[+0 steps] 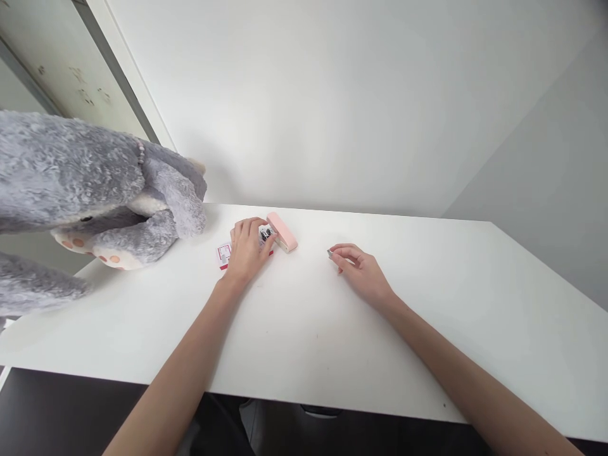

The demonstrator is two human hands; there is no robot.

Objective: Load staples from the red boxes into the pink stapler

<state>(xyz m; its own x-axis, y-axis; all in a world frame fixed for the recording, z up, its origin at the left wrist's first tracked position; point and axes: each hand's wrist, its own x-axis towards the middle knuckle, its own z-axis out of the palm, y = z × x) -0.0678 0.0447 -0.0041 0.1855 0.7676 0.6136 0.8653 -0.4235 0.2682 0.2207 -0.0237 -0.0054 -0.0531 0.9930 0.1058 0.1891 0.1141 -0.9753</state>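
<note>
The left hand (247, 250) curls its fingers over a little box (222, 255). The pink stapler (282, 232) lies slanted, just past those fingertips. The right hand (361, 272), farther off, pinches a small grey bit (329, 253).

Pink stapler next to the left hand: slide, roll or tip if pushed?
The pink stapler lies long and low on the table, so tipping looks unlikely. Blocky shape should slide, not roll, on that smooth top. Looks rigid and small, probably light for a one-hand pinch.
</note>
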